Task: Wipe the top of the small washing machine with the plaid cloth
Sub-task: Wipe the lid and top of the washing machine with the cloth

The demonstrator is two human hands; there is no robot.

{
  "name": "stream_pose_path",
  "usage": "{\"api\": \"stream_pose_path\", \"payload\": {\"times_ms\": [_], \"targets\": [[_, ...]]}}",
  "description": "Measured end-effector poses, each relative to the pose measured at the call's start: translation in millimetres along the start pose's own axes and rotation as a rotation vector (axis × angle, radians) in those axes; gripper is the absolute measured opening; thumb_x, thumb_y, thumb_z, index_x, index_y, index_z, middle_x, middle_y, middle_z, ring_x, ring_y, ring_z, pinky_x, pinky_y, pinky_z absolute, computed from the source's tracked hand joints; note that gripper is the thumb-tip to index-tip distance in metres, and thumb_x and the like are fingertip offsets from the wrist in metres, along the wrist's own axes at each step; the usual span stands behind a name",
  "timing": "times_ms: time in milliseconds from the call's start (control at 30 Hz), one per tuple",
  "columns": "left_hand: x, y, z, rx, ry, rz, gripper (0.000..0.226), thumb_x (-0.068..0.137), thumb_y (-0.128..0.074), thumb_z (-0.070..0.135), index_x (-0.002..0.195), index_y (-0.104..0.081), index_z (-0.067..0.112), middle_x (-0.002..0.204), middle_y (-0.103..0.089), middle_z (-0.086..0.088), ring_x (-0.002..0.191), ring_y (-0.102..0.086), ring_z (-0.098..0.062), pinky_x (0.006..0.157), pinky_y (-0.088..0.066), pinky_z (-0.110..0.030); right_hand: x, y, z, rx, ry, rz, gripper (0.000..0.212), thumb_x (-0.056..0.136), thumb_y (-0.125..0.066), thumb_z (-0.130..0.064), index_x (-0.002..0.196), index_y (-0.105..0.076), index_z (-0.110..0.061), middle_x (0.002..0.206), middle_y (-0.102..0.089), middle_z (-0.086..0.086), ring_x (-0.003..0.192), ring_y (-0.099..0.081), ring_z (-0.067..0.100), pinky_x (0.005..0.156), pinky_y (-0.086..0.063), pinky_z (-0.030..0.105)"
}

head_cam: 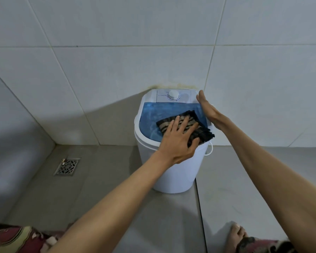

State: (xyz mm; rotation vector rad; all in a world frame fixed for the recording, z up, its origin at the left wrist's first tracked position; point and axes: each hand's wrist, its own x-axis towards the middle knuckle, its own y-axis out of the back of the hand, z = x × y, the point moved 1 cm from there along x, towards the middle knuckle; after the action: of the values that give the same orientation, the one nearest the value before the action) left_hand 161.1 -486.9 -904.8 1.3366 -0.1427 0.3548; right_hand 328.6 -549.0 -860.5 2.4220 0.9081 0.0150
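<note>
A small white washing machine with a blue translucent lid stands on the floor against the tiled wall. A white dial sits on its back panel. The dark plaid cloth lies flat on the right part of the lid. My left hand presses flat on the cloth, fingers spread. My right hand rests edge-on along the machine's right rim, fingers straight and together, holding nothing.
A metal floor drain lies to the left of the machine. Grey tile walls meet in a corner at the left. My bare foot and patterned clothing show at the bottom edge.
</note>
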Motion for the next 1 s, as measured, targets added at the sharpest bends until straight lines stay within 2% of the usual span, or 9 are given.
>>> {"api": "stream_pose_path", "payload": {"times_ms": [133, 233, 300, 400, 500, 633, 733, 800, 1000], "targets": [[28, -8, 15, -0.068, 0.015, -0.087, 0.068, 0.093, -0.027, 0.051, 0.155, -0.024, 0.024, 0.164, -0.014, -0.008, 0.151, -0.003, -0.031, 0.122, 0.004, -0.043, -7, 6, -8, 0.035, -0.053, -0.073, 0.096, 0.082, -0.01, -0.085, 0.156, -0.017, -0.025, 0.161, -0.021, 0.003, 0.147, -0.023, 0.022, 0.121, -0.013, 0.044], [50, -4, 19, -0.133, 0.034, -0.205, 0.077, 0.088, -0.026, 0.053, 0.156, -0.016, 0.019, 0.165, -0.009, -0.007, 0.151, 0.003, -0.029, 0.121, 0.006, -0.041, -17, 16, -14, 0.1, -0.009, -0.049, 0.084, 0.092, -0.011, -0.074, 0.156, -0.018, -0.02, 0.16, -0.025, -0.002, 0.147, -0.024, 0.019, 0.117, -0.016, 0.041], [57, 5, 15, -0.256, 0.036, -0.243, 0.073, 0.091, -0.033, 0.052, 0.156, -0.018, 0.02, 0.163, -0.016, -0.007, 0.151, -0.003, -0.028, 0.122, 0.0, -0.042, -24, 20, -16, 0.081, 0.056, 0.07, 0.072, 0.099, -0.017, -0.062, 0.155, -0.023, -0.016, 0.158, -0.03, 0.002, 0.146, -0.028, 0.021, 0.116, -0.019, 0.035], [51, 31, 1, -0.415, 0.075, -0.092, 0.06, 0.095, -0.042, 0.037, 0.151, -0.029, 0.021, 0.159, -0.03, -0.005, 0.15, -0.013, -0.026, 0.121, -0.015, -0.046, -31, 17, -18, -0.085, 0.171, 0.271, 0.057, 0.102, -0.039, -0.043, 0.151, -0.034, -0.013, 0.154, -0.039, 0.01, 0.139, -0.039, 0.025, 0.111, -0.028, 0.033], [37, 57, -33, -0.287, 0.222, 0.097, 0.054, 0.093, -0.05, 0.022, 0.145, -0.041, 0.012, 0.154, -0.037, -0.008, 0.146, -0.024, -0.027, 0.119, -0.023, -0.046, -44, 4, -18, -0.372, 0.292, 0.305, 0.056, 0.093, -0.056, -0.035, 0.144, -0.044, -0.017, 0.146, -0.044, 0.009, 0.134, -0.042, 0.025, 0.105, -0.037, 0.038], [11, 75, -86, -0.159, 0.54, 0.015, 0.059, 0.087, -0.056, 0.035, 0.142, -0.045, 0.017, 0.148, -0.044, -0.007, 0.138, -0.037, -0.029, 0.109, -0.034, -0.051, -66, -28, -17, -0.612, 0.413, 0.278, 0.051, 0.087, -0.058, -0.05, 0.131, -0.055, -0.024, 0.131, -0.05, 0.005, 0.127, -0.041, 0.025, 0.1, -0.043, 0.041], [-10, 81, -103, -0.161, 0.682, -0.168, 0.059, 0.089, -0.057, 0.041, 0.143, -0.042, 0.022, 0.155, -0.033, -0.011, 0.148, -0.016, -0.032, 0.114, -0.019, -0.059, -71, -53, -10, -0.69, 0.407, 0.245, 0.046, 0.088, -0.056, -0.052, 0.123, -0.06, -0.022, 0.124, -0.054, 0.004, 0.121, -0.044, 0.027, 0.102, -0.039, 0.039], [-18, 84, -107, -0.189, 0.69, -0.23, 0.066, 0.093, -0.056, 0.047, 0.151, -0.033, 0.027, 0.161, -0.021, -0.011, 0.151, 0.0, -0.031, 0.117, -0.008, -0.06, -74, -63, -8, -0.673, 0.423, 0.274, 0.042, 0.089, -0.056, -0.05, 0.119, -0.063, -0.022, 0.122, -0.056, 0.002, 0.118, -0.046, 0.026, 0.103, -0.038, 0.039], [-15, 83, -111, -0.197, 0.662, -0.244, 0.066, 0.092, -0.055, 0.048, 0.151, -0.032, 0.028, 0.161, -0.022, -0.011, 0.151, 0.003, -0.031, 0.118, -0.005, -0.058, -86, -76, -7, -0.618, 0.535, 0.26, 0.031, 0.093, -0.054, -0.045, 0.11, -0.072, -0.025, 0.115, -0.057, -0.002, 0.114, -0.045, 0.021, 0.101, -0.038, 0.036]]}}
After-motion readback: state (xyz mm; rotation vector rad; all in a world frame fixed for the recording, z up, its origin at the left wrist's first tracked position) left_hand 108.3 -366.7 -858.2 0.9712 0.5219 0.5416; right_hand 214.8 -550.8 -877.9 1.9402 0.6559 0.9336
